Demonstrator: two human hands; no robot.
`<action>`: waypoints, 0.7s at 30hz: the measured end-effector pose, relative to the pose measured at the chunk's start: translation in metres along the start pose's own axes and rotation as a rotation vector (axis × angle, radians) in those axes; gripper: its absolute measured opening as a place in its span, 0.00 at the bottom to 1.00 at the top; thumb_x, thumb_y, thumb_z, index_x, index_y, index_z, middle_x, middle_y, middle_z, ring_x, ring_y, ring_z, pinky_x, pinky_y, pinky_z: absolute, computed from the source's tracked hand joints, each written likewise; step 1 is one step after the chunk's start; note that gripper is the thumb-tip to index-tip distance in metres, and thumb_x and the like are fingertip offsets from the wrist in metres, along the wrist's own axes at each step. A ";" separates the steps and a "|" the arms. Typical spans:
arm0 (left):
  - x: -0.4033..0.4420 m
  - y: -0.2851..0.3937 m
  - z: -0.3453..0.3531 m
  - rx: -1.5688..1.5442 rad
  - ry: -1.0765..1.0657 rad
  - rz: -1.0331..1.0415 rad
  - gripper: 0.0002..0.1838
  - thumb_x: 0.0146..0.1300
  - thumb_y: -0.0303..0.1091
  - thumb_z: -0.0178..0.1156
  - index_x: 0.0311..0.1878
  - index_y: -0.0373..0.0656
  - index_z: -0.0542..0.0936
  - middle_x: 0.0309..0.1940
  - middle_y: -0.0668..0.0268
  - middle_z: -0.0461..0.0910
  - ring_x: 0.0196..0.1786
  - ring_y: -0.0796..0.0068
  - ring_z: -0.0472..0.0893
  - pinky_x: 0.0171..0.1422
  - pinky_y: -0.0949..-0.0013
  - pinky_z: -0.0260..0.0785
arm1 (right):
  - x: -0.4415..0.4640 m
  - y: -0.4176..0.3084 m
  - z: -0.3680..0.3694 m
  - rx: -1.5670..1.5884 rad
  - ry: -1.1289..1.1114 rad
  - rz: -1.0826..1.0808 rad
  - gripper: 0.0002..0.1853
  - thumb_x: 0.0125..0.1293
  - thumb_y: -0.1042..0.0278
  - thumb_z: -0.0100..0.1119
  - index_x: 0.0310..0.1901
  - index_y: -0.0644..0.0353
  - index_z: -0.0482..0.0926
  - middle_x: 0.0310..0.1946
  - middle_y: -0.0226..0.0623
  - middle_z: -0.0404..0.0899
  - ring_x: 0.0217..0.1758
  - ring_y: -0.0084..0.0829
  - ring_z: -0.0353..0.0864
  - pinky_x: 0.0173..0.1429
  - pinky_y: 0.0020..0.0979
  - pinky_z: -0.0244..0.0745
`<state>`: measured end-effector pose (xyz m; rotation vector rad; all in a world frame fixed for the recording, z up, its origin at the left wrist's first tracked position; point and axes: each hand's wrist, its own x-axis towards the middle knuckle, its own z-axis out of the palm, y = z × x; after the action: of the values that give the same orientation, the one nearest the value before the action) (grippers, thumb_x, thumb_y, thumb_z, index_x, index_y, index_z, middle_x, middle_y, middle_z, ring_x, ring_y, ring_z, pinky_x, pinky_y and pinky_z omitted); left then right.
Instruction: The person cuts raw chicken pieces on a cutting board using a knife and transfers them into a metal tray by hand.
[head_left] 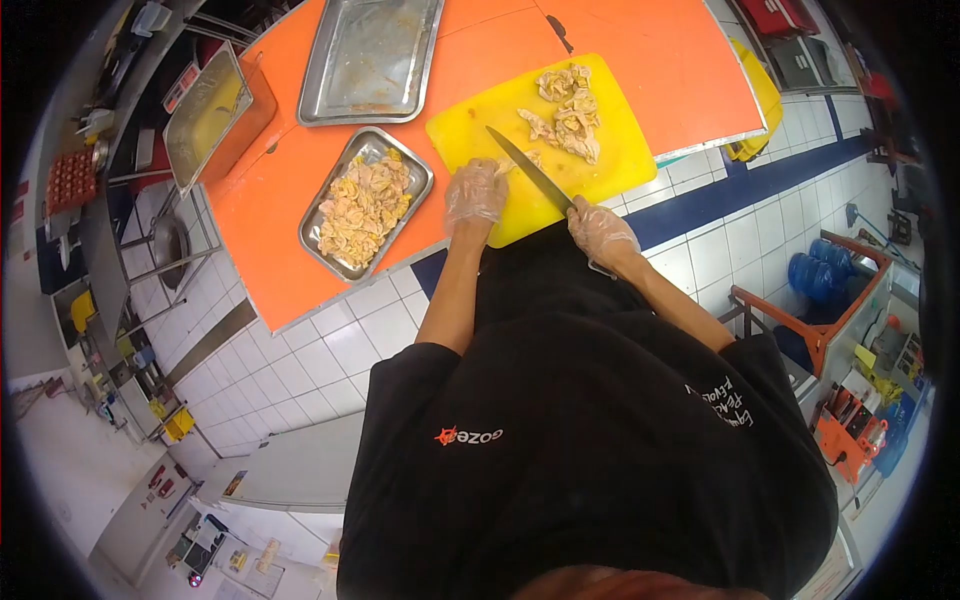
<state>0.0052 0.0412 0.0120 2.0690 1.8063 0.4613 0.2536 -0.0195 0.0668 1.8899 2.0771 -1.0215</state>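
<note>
A gloved right hand (603, 232) gripped the handle of a long knife (540, 178) above the near edge of a yellow cutting board (625, 125), its blade slanting toward the board's far left corner. The left hand (474, 193), also in a clear plastic glove, was at the board's left edge with its fingers curled down beside a small piece of pale food (527, 159) next to the blade. Whether those fingers actually pinched the piece could not be told, though the bent fingertips seemed meant to steady it and keep clear of the steel.

More crinkled pieces (575, 118) lay loosely bunched toward the board's far right corner — apparently set there to leave the middle free for the blade. The board sat at the near edge of an orange table (490, 28), square to the person's body and within easy reach of both arms.

Just past the board's left edge, toward the table's near left corner, a small metal tray (401, 224) held a heap of similar pale, yellowish pieces (365, 208), likely placed close to the left hand for a short reach. Beyond it, farther from the near edge, lay a larger metal tray (368, 60) with only smears and brownish stains on its floor. A deep metal container (247, 118) stood at the table's left edge, apparently kept out of the way of the knife.
</note>
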 end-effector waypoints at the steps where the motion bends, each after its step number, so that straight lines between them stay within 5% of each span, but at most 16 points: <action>1: 0.002 -0.002 0.004 0.002 0.035 0.019 0.12 0.69 0.37 0.63 0.46 0.40 0.88 0.47 0.47 0.89 0.47 0.42 0.88 0.55 0.45 0.80 | -0.002 -0.002 -0.003 0.001 0.004 0.001 0.18 0.86 0.55 0.43 0.56 0.62 0.76 0.45 0.61 0.88 0.54 0.63 0.86 0.62 0.58 0.79; 10: 0.013 0.012 -0.007 -0.080 -0.161 -0.262 0.14 0.75 0.40 0.59 0.49 0.39 0.87 0.45 0.48 0.89 0.52 0.44 0.88 0.57 0.44 0.79 | -0.015 -0.011 -0.025 0.110 -0.010 0.090 0.19 0.86 0.55 0.44 0.58 0.63 0.76 0.46 0.63 0.87 0.55 0.62 0.86 0.64 0.58 0.78; 16: 0.003 0.013 0.008 -0.072 0.018 -0.013 0.15 0.80 0.42 0.55 0.50 0.43 0.86 0.46 0.51 0.88 0.52 0.45 0.87 0.60 0.46 0.79 | -0.018 -0.006 -0.023 0.129 -0.031 0.072 0.20 0.86 0.54 0.43 0.60 0.62 0.76 0.50 0.64 0.86 0.58 0.63 0.85 0.64 0.59 0.78; 21: 0.014 0.015 0.008 -0.065 -0.144 -0.101 0.16 0.81 0.43 0.55 0.55 0.43 0.85 0.49 0.50 0.87 0.53 0.45 0.87 0.60 0.46 0.78 | -0.022 -0.002 -0.023 0.135 -0.001 0.081 0.20 0.85 0.54 0.43 0.55 0.63 0.77 0.48 0.63 0.86 0.56 0.64 0.85 0.63 0.59 0.78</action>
<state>0.0235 0.0528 0.0123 1.9063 1.7771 0.3305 0.2636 -0.0243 0.0962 2.0174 1.9592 -1.1698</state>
